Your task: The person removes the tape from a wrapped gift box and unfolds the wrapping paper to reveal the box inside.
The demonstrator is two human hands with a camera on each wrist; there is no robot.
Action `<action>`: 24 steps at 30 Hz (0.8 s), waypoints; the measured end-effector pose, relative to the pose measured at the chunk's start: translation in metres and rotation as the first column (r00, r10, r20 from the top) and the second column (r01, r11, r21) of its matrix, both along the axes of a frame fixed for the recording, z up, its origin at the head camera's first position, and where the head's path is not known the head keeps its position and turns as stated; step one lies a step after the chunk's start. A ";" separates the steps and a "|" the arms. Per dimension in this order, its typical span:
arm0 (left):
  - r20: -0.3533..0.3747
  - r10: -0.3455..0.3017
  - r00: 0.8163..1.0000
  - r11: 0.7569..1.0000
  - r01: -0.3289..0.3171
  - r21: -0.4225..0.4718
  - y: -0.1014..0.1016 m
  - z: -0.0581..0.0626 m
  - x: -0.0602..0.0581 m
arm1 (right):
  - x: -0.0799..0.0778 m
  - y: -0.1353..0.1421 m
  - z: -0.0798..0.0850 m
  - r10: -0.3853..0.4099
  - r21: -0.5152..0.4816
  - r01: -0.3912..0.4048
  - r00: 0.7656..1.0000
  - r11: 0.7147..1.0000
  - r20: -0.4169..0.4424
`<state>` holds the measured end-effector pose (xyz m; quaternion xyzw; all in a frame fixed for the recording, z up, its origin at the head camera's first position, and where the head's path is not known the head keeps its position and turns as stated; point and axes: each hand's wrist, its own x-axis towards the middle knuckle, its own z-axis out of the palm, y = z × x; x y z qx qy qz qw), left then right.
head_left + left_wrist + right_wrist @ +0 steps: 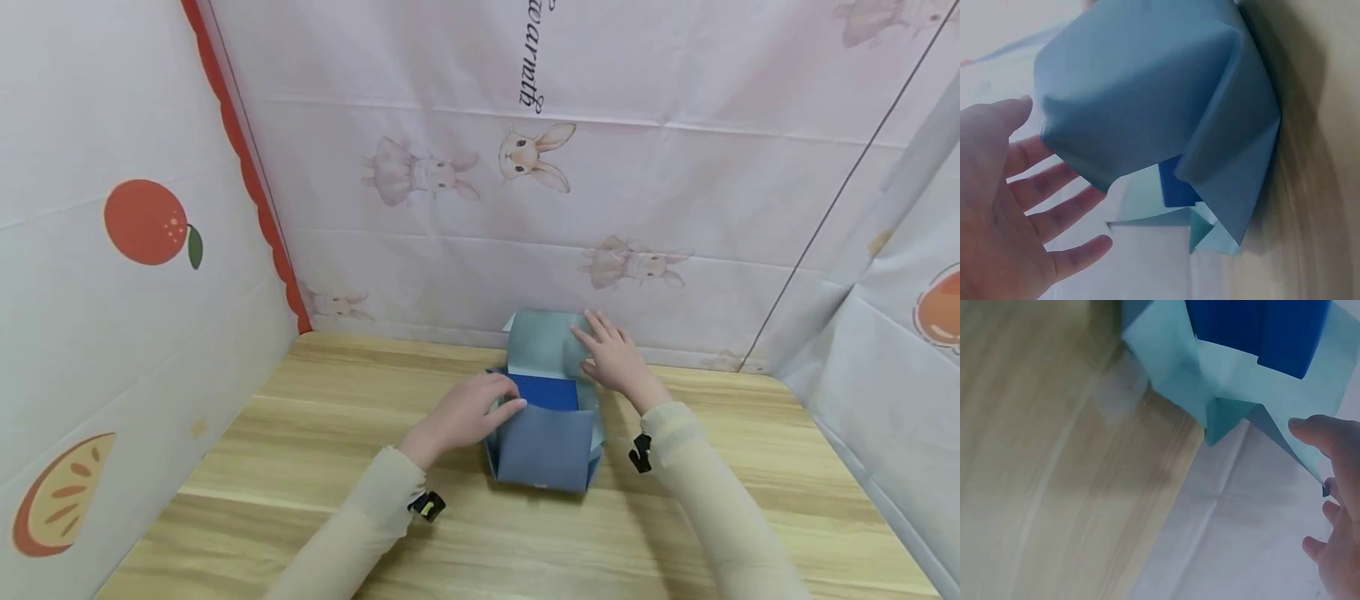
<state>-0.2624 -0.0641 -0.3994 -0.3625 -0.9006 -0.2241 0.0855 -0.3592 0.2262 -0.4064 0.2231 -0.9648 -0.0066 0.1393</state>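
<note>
A sheet of blue-grey paper with a pale teal inner side (543,450) stands folded up around a dark blue box (551,392) on the table. Its front panel rises before the box, and a back flap (546,340) leans up behind. My left hand (472,408) is at the front panel's upper left edge; in the left wrist view its fingers (1060,209) are spread and reach partly behind the paper, thumb apart. My right hand (618,362) touches the back flap's right side with extended fingers. The box's lower part is hidden by paper.
The wood-grain table (360,367) meets a pink rabbit-print cloth wall (450,275) close behind the paper. White fruit-print cloth (75,317) hangs at the left, with similar cloth (885,358) at the right. Black clips (427,505) sit at both sleeves.
</note>
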 end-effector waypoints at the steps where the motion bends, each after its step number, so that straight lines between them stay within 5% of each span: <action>1: -0.025 -0.017 1.000 1.000 0.017 -0.001 -0.002 0.001 0.005 | 0.002 0.000 0.000 0.006 0.000 -0.006 1.000 1.000 -0.006; 10: -0.181 -0.106 0.978 0.994 0.098 -0.054 -0.012 0.004 0.050 | 0.029 0.002 0.003 0.064 -0.013 -0.064 0.996 0.998 -0.061; 24: -0.192 -0.211 0.958 0.976 0.198 -0.088 -0.025 0.011 0.096 | 0.102 -0.007 -0.007 0.298 -0.275 -0.289 0.954 0.917 -0.009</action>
